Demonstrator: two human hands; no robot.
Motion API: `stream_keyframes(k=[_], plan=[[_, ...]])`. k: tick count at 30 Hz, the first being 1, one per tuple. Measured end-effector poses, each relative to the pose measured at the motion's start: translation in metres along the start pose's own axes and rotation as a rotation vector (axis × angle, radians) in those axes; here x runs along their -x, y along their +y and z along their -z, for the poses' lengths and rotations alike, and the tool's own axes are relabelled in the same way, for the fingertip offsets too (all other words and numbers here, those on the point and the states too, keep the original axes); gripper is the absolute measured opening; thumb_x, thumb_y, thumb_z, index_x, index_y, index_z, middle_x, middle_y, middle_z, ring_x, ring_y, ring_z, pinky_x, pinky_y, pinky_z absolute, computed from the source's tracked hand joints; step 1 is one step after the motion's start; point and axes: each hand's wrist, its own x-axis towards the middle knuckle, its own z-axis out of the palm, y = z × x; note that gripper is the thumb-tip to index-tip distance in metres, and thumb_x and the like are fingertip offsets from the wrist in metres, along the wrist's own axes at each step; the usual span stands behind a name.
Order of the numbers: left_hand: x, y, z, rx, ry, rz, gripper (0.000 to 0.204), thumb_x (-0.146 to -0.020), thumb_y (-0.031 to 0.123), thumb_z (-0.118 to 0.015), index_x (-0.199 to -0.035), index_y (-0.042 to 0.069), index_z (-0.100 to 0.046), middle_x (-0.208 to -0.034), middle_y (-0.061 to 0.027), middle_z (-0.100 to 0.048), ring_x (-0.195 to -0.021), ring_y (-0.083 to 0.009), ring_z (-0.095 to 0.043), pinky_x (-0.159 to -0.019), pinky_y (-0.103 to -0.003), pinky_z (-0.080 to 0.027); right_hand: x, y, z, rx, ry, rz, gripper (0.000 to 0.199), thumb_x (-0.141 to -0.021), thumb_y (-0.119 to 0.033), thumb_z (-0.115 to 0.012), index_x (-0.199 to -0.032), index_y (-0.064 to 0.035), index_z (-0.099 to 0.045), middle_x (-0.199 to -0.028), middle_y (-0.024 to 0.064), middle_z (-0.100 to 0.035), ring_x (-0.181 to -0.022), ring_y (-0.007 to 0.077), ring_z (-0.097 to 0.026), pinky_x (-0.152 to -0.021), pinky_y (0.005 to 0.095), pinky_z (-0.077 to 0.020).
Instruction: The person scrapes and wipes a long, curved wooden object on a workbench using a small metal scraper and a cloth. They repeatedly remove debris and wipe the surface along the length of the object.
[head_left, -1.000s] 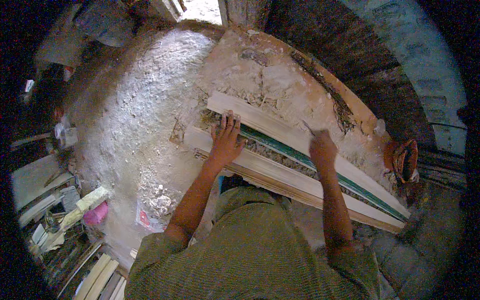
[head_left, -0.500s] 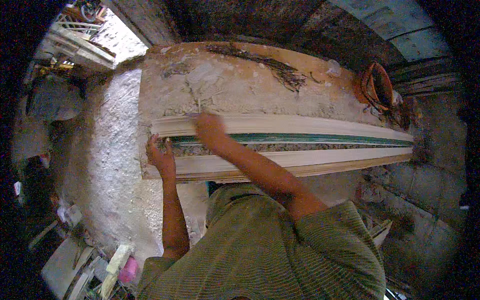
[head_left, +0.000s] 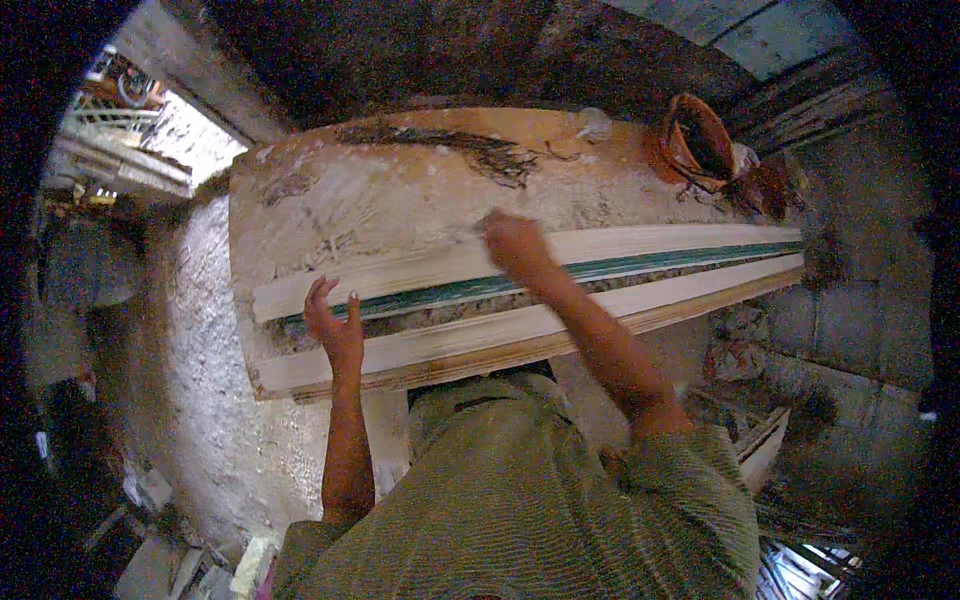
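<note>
We see a long white moulding [head_left: 600,300] with a green stripe down its middle. It lies flat on a dusty wooden table [head_left: 400,190] and runs from the left side to the right side, close to the near edge. The left hand [head_left: 335,325] rests on the left part of the moulding with its fingers spread apart, so it is not gripping anything. The right hand [head_left: 512,243] sits on the top strip near the middle. It looks curled, but it is blurry, so we cannot tell if it holds something. An orange bowl [head_left: 698,140] stands at the far right corner of the table, well apart from both hands. The person wears a green shirt [head_left: 520,510].
</note>
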Motion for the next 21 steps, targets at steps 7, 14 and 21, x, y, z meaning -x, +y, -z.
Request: stream_keyframes(k=[7,14,21], plan=[[0.033,0.035,-0.035,-0.111,0.066,0.006,0.04,-0.088,0.016,-0.075,-0.125,0.012,-0.061,-0.141,-0.0121,-0.055,-0.135,-0.0315,-0.047,-0.114,-0.052,-0.029,0.105,0.173,0.01,0.194,-0.466,-0.369,0.03,-0.078,-0.015,-0.069,-0.107,-0.0075,-0.069,-0.107,0.0173,-0.068,-0.1,0.0379,-0.065,-0.09,0.0535,-0.0476],[0.126,0.16,-0.178,-0.223,-0.088,-0.066,0.052,-0.091,0.036,-0.071,-0.135,0.013,-0.056,-0.151,-0.0125,-0.047,-0.143,-0.0359,-0.036,-0.116,-0.06,-0.02,0.225,0.453,0.11,0.535,0.183,-0.308,0.01,-0.082,-0.013,-0.065,-0.09,-0.0073,-0.067,-0.086,0.0176,-0.067,-0.074,0.0358,-0.069,-0.065,0.0497,-0.0526],[0.16,0.318,-0.313,-0.38,-0.471,-0.046,0.089,-0.085,0.047,-0.076,-0.156,0.015,-0.033,-0.166,-0.0144,-0.025,-0.155,-0.0404,-0.012,-0.117,-0.068,-0.01,0.159,0.296,0.107,0.096,-0.341,-0.065,0.041,-0.071,-0.023,-0.08,-0.11,-0.0118,-0.07,-0.11,0.0183,-0.069,-0.095,0.0398,-0.072,-0.081,0.0496,-0.059]])
